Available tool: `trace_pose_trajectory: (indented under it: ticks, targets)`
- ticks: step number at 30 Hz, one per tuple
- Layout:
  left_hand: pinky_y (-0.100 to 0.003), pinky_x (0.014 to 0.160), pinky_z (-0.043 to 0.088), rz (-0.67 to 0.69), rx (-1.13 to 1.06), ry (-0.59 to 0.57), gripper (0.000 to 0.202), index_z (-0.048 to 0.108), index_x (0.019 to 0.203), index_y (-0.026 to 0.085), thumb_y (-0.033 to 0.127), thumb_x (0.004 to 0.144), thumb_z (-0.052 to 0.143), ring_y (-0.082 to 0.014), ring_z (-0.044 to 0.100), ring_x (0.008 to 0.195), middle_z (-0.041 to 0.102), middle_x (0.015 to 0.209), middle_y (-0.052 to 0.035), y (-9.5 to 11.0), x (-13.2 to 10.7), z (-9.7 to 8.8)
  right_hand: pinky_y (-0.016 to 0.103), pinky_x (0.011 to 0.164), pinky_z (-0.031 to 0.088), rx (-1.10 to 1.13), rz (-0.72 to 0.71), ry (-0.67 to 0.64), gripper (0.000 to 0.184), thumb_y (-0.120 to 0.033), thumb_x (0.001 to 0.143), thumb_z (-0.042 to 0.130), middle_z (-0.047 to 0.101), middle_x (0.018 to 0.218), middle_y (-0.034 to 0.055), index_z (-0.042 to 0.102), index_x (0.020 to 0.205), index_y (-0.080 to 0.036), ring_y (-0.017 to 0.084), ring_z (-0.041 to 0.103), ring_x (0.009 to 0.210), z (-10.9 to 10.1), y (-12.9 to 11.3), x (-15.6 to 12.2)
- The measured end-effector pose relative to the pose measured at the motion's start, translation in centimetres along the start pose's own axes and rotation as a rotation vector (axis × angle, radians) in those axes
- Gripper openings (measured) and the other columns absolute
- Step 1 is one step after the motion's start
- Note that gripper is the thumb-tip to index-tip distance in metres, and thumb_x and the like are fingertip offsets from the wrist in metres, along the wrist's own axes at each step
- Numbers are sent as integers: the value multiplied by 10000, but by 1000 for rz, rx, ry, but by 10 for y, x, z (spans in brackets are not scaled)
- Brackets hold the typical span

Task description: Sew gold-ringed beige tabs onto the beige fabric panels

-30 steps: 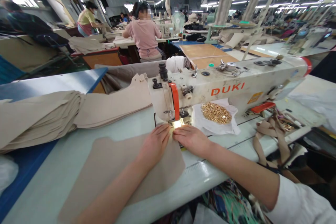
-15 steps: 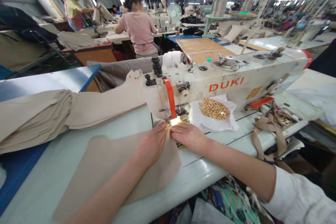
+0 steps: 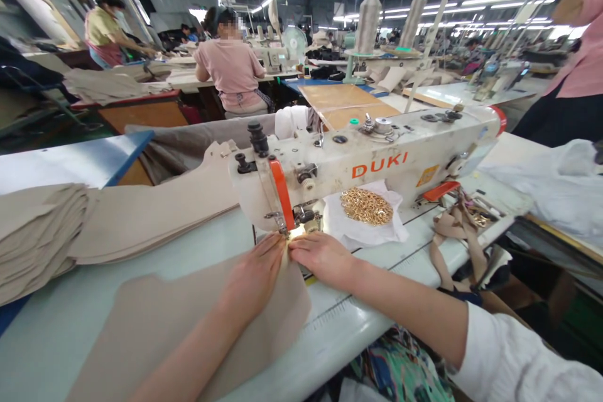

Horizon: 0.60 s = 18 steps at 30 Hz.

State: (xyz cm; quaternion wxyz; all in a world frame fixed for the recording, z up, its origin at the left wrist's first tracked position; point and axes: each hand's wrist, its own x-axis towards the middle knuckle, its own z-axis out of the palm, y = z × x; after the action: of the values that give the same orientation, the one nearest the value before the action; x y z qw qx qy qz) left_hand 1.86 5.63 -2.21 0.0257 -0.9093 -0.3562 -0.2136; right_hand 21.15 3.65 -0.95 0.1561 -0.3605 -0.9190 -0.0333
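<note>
A flat beige fabric piece [image 3: 188, 308] lies on the pale table of a white sewing machine [image 3: 330, 163], its top corner at the lit needle area. My left hand [image 3: 252, 276] rests on the fabric with its fingers stretched toward the presser foot [image 3: 286, 232]. Across from it, my right hand [image 3: 325, 257] has its fingertips drawn together at the fabric's corner, just in front of the foot. The fingertips of both hands nearly meet there. The right thumb and the fabric under the fingers are hidden.
Gold metal rings [image 3: 366, 206] lie on a white cloth [image 3: 398, 226] under the machine arm. Stacked beige panels [image 3: 38, 226] sit at the left. Beige straps [image 3: 438, 245] hang at the right. Co-workers, one in a pink shirt [image 3: 229, 66], are beyond.
The view has swung to the right, so the machine and hands appear farther left and lower. A person in pink now shows at the right edge. Both hands stay by the presser foot.
</note>
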Motion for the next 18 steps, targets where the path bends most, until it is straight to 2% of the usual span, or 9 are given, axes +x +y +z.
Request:
trace_pose_trajectory:
  ticks: [6, 12, 18]
  targets:
    - [-375, 955, 507, -25, -34, 4, 362, 646, 1091, 135, 234, 925, 340, -233, 607, 1095, 668, 1154, -123, 0, 0, 0, 309, 872, 463, 7, -3, -1, 85, -160, 895, 549, 662, 1075, 96, 626, 918, -135, 181, 599, 987, 2, 1, 1]
    - [-405, 963, 498, -22, -25, -2, 375, 623, 1112, 108, 254, 936, 326, -245, 593, 1114, 650, 1179, -144, 2, -1, 0, 301, 888, 459, 5, 0, -3, 86, -174, 893, 557, 668, 1068, 90, 636, 898, -138, 182, 604, 986, 0, 0, 0]
    - [-392, 948, 511, -29, 2, 1, 366, 635, 1097, 104, 221, 930, 330, -244, 605, 1099, 657, 1165, -148, 6, 1, -1, 295, 899, 462, 14, 1, 19, 80, -159, 863, 598, 669, 1079, 87, 641, 921, -124, 185, 608, 987, 1, -1, 0]
